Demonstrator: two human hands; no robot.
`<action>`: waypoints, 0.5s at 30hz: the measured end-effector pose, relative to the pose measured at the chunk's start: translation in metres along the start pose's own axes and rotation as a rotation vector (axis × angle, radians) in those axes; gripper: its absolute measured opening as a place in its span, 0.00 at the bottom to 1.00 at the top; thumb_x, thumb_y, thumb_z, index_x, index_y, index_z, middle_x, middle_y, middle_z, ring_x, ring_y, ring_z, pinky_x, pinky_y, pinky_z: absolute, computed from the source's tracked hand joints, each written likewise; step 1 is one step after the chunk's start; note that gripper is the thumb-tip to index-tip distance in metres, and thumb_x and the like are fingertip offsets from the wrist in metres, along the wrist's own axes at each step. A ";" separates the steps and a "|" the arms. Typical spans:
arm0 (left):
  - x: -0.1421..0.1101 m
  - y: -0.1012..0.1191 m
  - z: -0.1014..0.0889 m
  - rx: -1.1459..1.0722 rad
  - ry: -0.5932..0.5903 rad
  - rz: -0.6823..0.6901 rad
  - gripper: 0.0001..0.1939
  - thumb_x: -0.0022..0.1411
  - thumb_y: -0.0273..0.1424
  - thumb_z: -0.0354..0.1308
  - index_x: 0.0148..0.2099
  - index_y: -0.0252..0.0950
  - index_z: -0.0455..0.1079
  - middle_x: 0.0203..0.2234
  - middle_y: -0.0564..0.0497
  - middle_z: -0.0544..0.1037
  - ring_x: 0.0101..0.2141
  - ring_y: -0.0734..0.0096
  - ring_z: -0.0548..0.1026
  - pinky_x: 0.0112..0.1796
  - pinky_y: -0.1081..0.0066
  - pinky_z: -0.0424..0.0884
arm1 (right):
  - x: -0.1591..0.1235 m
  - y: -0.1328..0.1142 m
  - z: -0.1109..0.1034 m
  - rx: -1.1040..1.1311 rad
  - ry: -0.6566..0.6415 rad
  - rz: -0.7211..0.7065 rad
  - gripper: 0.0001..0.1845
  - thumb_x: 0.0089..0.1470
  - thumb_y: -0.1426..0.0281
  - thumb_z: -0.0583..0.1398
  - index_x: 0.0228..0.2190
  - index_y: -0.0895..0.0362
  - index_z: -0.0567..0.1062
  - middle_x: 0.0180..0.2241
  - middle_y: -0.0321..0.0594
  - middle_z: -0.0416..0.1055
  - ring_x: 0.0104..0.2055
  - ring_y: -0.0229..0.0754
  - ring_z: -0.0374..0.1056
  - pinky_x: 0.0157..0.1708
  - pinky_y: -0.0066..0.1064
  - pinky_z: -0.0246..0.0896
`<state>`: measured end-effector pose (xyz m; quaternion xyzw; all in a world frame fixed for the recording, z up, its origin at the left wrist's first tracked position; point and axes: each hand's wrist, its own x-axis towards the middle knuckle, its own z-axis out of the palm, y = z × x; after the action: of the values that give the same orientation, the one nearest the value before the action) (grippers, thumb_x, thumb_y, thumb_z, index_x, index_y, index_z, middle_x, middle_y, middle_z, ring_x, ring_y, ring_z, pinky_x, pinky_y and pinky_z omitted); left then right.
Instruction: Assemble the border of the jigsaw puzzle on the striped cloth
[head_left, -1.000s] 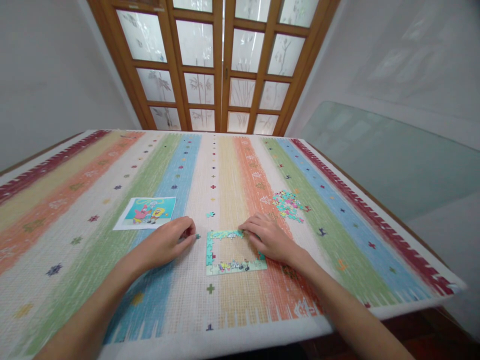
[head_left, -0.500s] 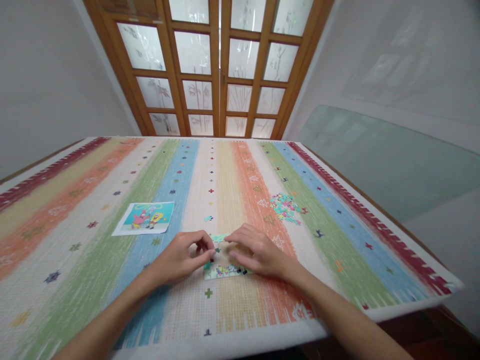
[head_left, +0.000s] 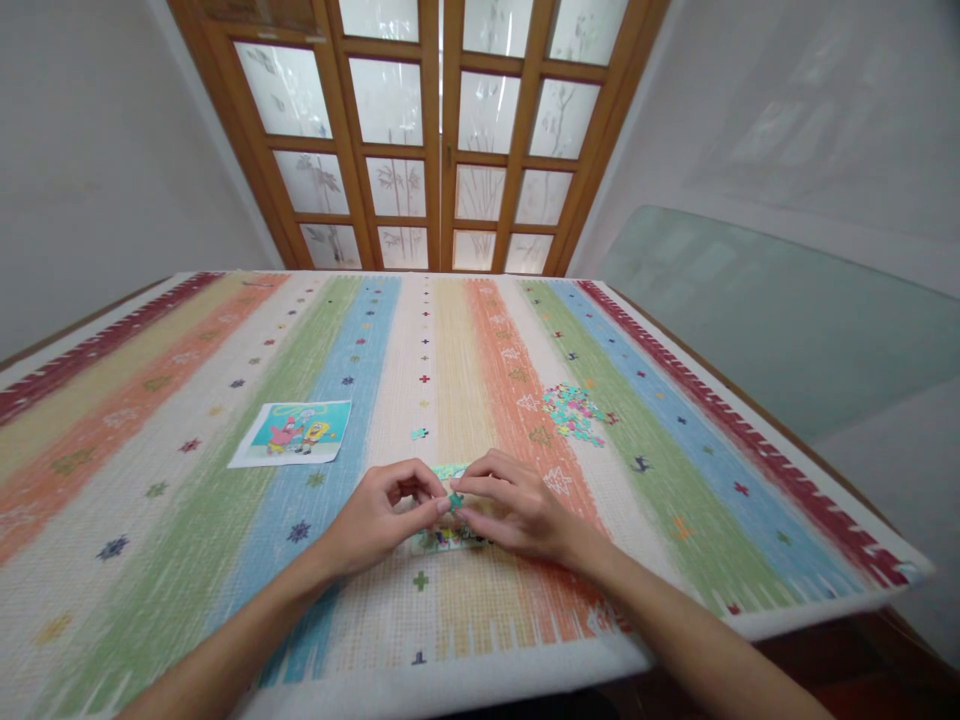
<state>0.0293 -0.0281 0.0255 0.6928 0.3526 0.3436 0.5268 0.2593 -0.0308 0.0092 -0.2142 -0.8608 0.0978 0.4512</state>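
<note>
My left hand [head_left: 397, 510] pinches a small teal jigsaw puzzle piece [head_left: 456, 502] between thumb and index finger. From the other side, the thumb and index fingertips of my right hand [head_left: 521, 508] close on the same piece. Both hands are over a partly joined jigsaw puzzle [head_left: 450, 540], whose lower strip shows a colourful picture and whose upper edge is teal. My hands cover much of its middle and right side. Just beyond it lie a few loose teal pieces [head_left: 419, 434].
A heap of loose puzzle pieces [head_left: 574, 412] lies to the right. On the left is a printed cartoon picture [head_left: 292, 435] on white paper. A striped cloth [head_left: 457, 370] covers the table, and a pale green glass panel [head_left: 757, 320] leans at the right wall.
My left hand has shifted right with the small piece, bringing it to the right fingertips. My right thumb and index finger have come together around it.
</note>
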 end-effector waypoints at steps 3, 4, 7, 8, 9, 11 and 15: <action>0.000 0.001 0.001 0.003 0.006 0.002 0.10 0.65 0.37 0.64 0.36 0.35 0.73 0.26 0.52 0.79 0.27 0.71 0.75 0.32 0.71 0.71 | -0.001 -0.001 0.002 -0.001 0.007 0.002 0.10 0.67 0.70 0.61 0.49 0.56 0.76 0.36 0.44 0.76 0.36 0.42 0.72 0.33 0.32 0.70; 0.000 0.002 0.002 0.009 0.004 0.002 0.10 0.65 0.37 0.63 0.36 0.35 0.73 0.26 0.52 0.78 0.27 0.71 0.75 0.32 0.71 0.71 | -0.002 -0.001 0.002 0.000 0.001 0.004 0.10 0.66 0.70 0.61 0.49 0.55 0.76 0.37 0.44 0.76 0.37 0.42 0.72 0.33 0.32 0.70; 0.000 0.002 0.002 0.064 -0.007 0.011 0.11 0.67 0.38 0.61 0.37 0.35 0.73 0.27 0.52 0.78 0.28 0.70 0.76 0.32 0.70 0.71 | -0.004 0.002 0.003 -0.013 -0.006 0.024 0.11 0.65 0.71 0.62 0.49 0.54 0.77 0.38 0.44 0.75 0.38 0.42 0.72 0.34 0.33 0.71; 0.000 0.001 0.000 0.118 0.006 0.027 0.11 0.69 0.38 0.59 0.38 0.35 0.72 0.27 0.52 0.78 0.28 0.70 0.77 0.33 0.69 0.72 | -0.005 0.005 0.002 -0.024 0.003 0.034 0.11 0.65 0.71 0.63 0.48 0.54 0.77 0.38 0.44 0.75 0.38 0.43 0.72 0.34 0.33 0.71; 0.000 0.001 -0.003 0.195 0.032 0.057 0.11 0.70 0.38 0.58 0.40 0.36 0.72 0.29 0.51 0.79 0.30 0.68 0.77 0.35 0.67 0.73 | -0.006 0.008 0.000 -0.040 0.019 0.043 0.11 0.64 0.71 0.63 0.48 0.54 0.77 0.38 0.44 0.75 0.38 0.43 0.72 0.34 0.34 0.70; -0.002 -0.001 -0.011 0.406 0.104 0.156 0.10 0.71 0.38 0.57 0.45 0.37 0.72 0.33 0.50 0.80 0.35 0.65 0.78 0.41 0.62 0.74 | -0.008 0.017 -0.007 -0.077 0.051 0.089 0.10 0.63 0.71 0.64 0.47 0.54 0.78 0.39 0.44 0.74 0.39 0.44 0.72 0.36 0.36 0.70; -0.004 -0.004 -0.031 0.715 0.009 0.294 0.21 0.69 0.41 0.60 0.59 0.39 0.65 0.47 0.44 0.79 0.48 0.56 0.76 0.51 0.53 0.71 | -0.011 0.035 -0.026 -0.165 -0.070 0.268 0.06 0.61 0.70 0.65 0.41 0.54 0.78 0.37 0.43 0.72 0.39 0.46 0.70 0.39 0.38 0.67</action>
<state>0.0006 -0.0159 0.0271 0.8745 0.3493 0.2738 0.1958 0.2959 -0.0052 0.0029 -0.3597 -0.8449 0.0936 0.3848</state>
